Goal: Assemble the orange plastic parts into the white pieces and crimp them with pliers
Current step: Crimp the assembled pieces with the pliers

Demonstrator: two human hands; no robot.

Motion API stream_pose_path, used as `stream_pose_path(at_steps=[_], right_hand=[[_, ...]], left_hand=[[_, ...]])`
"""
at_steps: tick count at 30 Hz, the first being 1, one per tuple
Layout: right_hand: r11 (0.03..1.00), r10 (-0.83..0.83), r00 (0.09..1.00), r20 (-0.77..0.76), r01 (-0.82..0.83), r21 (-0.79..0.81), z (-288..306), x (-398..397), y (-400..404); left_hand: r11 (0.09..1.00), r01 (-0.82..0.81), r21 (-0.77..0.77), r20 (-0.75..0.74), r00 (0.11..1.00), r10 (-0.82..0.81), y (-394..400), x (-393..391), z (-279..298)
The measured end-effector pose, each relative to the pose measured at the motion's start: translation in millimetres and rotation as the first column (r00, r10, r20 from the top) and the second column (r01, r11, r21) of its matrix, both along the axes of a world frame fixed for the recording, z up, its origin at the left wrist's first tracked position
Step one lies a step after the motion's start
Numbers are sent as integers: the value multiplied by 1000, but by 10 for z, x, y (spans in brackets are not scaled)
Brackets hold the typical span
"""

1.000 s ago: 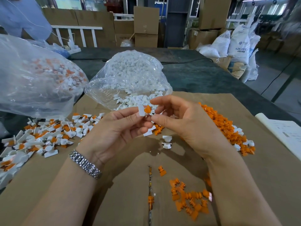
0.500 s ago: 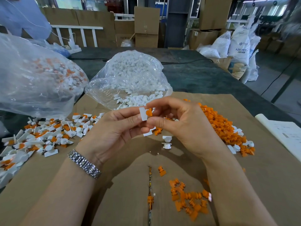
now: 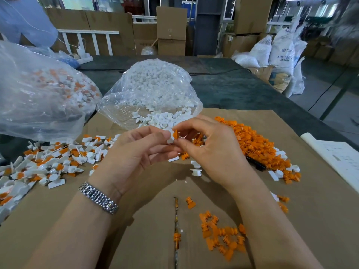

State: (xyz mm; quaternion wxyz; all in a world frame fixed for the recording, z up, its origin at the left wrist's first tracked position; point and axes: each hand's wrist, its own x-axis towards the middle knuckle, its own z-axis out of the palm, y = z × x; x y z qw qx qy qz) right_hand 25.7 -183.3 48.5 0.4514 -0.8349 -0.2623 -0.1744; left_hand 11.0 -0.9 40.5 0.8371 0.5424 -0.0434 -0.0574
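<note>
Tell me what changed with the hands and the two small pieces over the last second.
The orange part, seen flat beside the white piece a second ago, is now turned edge-on and pressed against it. The right hand still pinches the orange part and the left hand still pinches the white piece; nothing was let go. The heaps of parts and both bags lie as before.
</note>
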Motion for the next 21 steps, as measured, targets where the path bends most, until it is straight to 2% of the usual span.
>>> stream_pose_path(at_steps=[9,12,14,15,16,17,18,19,21], right_hand=[[993,-18,997,81,28,-115,-30,-18,66],[999,18,997,-69,-20,-30,20,-7,-5],[996,-91,978,-189,87,-28,40,49,-108],[968,-234,950,-207,209,-135,22,99,-176],[888,-407,891,-202,333,-318,-12,150,-249],[760,-557,806,-199,399,-513,-45,182,-307],[643,-657,725,-208,395,-656,-74,194,-343],[573,-708,670,-222,361,-736,-105,205,-367],[530,-726,650,-223,323,-784,-153,217,-396]], left_hand=[[991,-82,106,18,997,80,13,16,-37],[990,-108,95,19,994,106,24,23,-41],[988,-123,90,13,992,122,41,34,-47],[988,-122,94,12,993,121,52,37,-51],[989,-115,93,11,993,115,62,39,-55],[990,-109,88,12,994,108,70,42,-60],[991,-106,81,13,994,105,77,41,-63],[991,-110,78,15,994,109,82,41,-64],[990,-121,68,20,993,120,82,37,-61]])
